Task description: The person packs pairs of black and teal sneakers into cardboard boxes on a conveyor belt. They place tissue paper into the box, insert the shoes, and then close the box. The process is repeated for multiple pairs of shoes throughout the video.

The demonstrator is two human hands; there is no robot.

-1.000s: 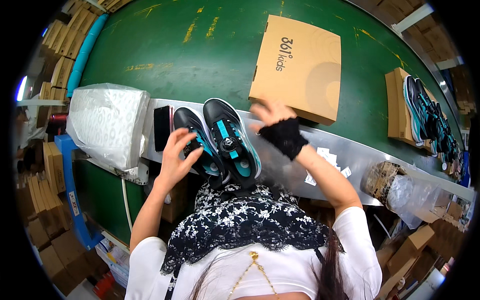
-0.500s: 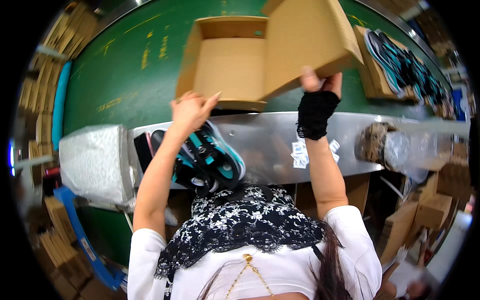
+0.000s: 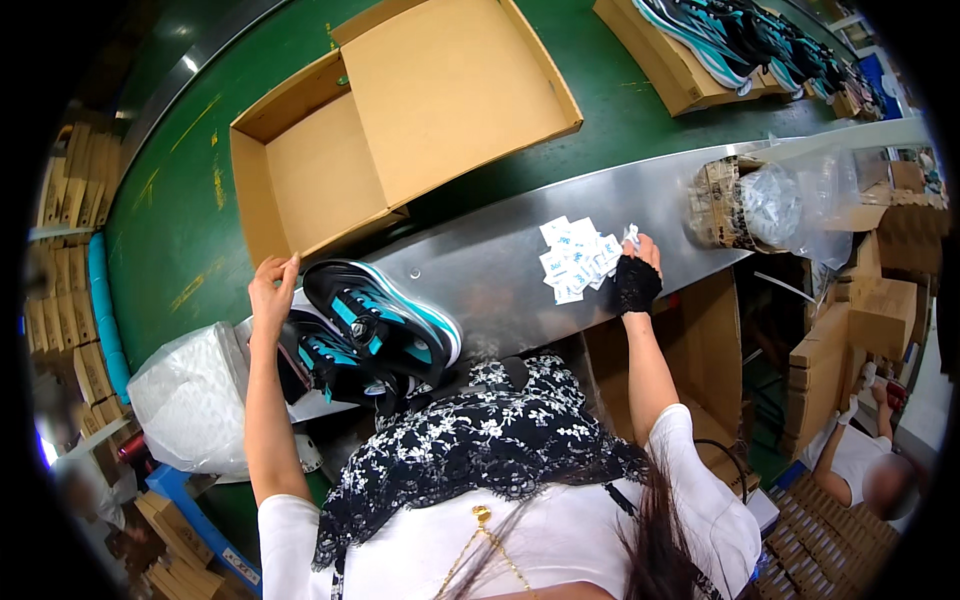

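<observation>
A shoe box (image 3: 460, 90) of brown cardboard lies with its lid swung back on the green surface. At its near left corner, my left hand (image 3: 270, 290) pinches the rim. My right hand (image 3: 640, 278), in a black fingerless glove, has a small white packet (image 3: 630, 235) between its fingertips. Beside that hand, a loose pile of small white packets (image 3: 575, 258) with blue print rests on the metal ledge. A pair of black and turquoise sneakers (image 3: 375, 325) lies in front of me, close to my left forearm.
More sneakers (image 3: 700, 45) sit on cardboard boxes at the far right. A plastic-wrapped roll (image 3: 745, 205) stands at the ledge's right end. White sheets in clear plastic (image 3: 190, 400) lie at the left. An open carton (image 3: 690, 370) is below the ledge; another person (image 3: 850, 455) is at lower right.
The box lid has come to rest fully laid back. My right hand has left the lid and taken a packet from the pile. The view has turned, and the box sits further left.
</observation>
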